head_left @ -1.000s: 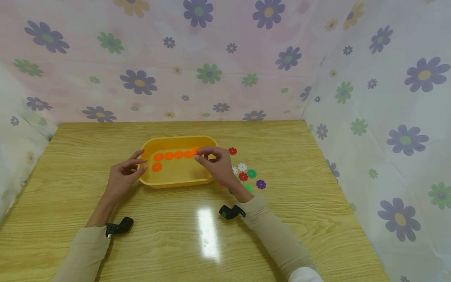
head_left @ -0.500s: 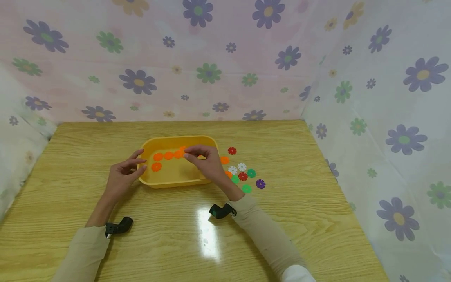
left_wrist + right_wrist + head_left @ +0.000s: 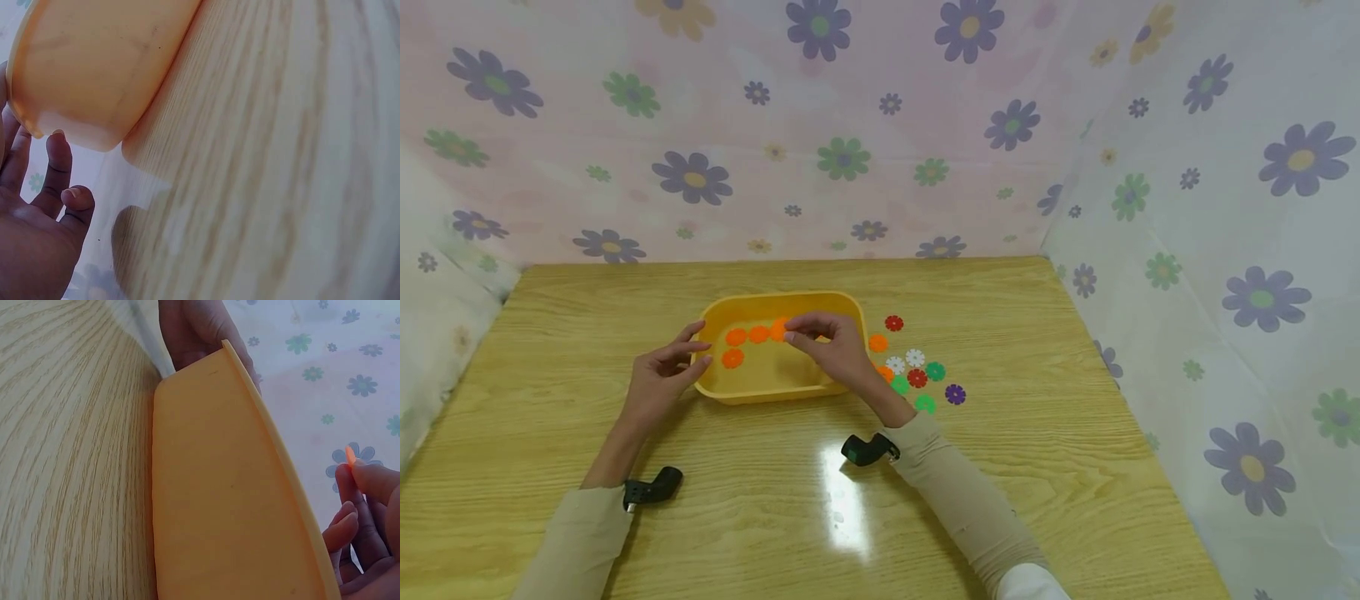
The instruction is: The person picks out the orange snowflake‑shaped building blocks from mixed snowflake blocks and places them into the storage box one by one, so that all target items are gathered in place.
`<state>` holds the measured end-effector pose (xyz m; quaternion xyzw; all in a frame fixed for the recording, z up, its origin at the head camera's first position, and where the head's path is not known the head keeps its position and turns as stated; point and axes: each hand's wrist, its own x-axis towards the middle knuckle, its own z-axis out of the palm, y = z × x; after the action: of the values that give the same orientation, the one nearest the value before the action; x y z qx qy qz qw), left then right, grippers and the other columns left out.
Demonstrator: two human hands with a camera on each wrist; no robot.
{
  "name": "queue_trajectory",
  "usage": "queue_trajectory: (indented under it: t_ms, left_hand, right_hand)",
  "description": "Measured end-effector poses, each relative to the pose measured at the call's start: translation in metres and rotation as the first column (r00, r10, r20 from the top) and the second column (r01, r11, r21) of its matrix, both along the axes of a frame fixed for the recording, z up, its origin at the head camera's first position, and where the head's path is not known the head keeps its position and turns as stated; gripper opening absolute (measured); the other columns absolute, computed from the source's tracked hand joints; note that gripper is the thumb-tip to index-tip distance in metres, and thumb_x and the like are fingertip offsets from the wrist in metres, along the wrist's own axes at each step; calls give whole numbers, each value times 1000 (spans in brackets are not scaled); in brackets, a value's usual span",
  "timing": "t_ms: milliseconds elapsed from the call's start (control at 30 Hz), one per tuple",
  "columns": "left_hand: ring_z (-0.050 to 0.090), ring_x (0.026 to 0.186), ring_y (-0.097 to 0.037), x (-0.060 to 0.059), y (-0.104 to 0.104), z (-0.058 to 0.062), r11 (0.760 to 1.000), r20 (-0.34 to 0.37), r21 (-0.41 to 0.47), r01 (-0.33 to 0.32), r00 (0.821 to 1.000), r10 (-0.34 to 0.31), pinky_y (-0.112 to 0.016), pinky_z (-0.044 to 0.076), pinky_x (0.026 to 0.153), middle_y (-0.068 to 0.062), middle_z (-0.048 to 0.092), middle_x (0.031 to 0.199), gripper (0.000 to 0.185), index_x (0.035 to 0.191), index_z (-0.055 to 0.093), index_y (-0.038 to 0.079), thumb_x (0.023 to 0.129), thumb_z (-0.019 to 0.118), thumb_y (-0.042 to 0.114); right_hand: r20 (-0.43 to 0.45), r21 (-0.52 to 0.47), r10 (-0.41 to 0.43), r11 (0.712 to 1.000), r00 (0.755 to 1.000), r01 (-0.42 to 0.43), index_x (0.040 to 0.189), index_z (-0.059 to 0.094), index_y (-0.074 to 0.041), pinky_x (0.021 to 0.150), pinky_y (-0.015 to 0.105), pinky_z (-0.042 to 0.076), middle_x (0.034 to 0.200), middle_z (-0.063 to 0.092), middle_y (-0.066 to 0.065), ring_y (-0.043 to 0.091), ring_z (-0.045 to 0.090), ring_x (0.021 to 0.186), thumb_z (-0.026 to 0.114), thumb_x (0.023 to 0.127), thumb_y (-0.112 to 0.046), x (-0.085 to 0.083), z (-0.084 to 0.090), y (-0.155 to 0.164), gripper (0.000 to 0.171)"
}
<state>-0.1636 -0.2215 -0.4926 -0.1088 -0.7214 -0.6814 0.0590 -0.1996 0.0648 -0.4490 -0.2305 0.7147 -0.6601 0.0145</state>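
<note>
A yellow plastic basin (image 3: 767, 394) stands on the wooden table. My left hand (image 3: 658, 371) holds its left end, with thumb and fingertips at the rim; the left wrist view shows two bent fingers (image 3: 59, 165) outside the end wall. Over the basin, my right hand (image 3: 835, 346) pinches an orange notched disc (image 3: 781, 330) between thumb and finger. The same disc shows edge-on in the right wrist view, above the basin's rim. Several flat orange discs (image 3: 759, 334) lie inside, a few in a row and one (image 3: 733, 358) below it. The right hand hides part of the basin floor.
Right of the basin lie several loose notched discs: red (image 3: 893, 322), orange (image 3: 877, 342), white (image 3: 914, 357), green (image 3: 935, 372) and purple (image 3: 955, 394). Behind the table (image 3: 1037, 467) hangs a flowered cloth (image 3: 820, 100), with more at both sides.
My right hand has moved left over the basin with the orange disc, from near the right end towards the middle. The left hand has stayed at the rim.
</note>
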Motion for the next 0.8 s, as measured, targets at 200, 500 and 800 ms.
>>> queue_trajectory:
  t_ms: [200, 500, 800]
  left_hand:
    - [50, 134, 4, 0, 1, -1, 1000, -1, -17, -8, 1000, 8, -13, 49, 75, 7, 59, 146, 24, 115, 65, -19, 96, 66, -4]
    - [53, 134, -2, -3, 1, -2, 1000, -4, -7, -14, 1000, 14, -15, 47, 70, -2, 57, 149, 26, 116, 65, -19, 96, 66, -3]
    - [54, 133, -2, -1, 1, -3, 1000, 2, 11, -13, 1000, 13, -15, 48, 72, 1, 59, 147, 25, 116, 65, -18, 96, 66, -4]
  right_hand:
    - [44, 30, 5, 1000, 999, -7, 105, 76, 0, 77, 31, 53, 102, 75, 16, 28, 66, 87, 71, 95, -7, 2, -2, 1, 13]
    - [15, 130, 27, 991, 1000, -29, 106, 76, 2, 74, 24, 50, 105, 74, 19, 30, 64, 84, 71, 96, -9, 0, 0, -2, 16]
    - [63, 149, 54, 987, 997, -62, 105, 76, 3, 74, 22, 50, 102, 75, 20, 23, 65, 84, 71, 95, -7, -2, -2, -6, 15]
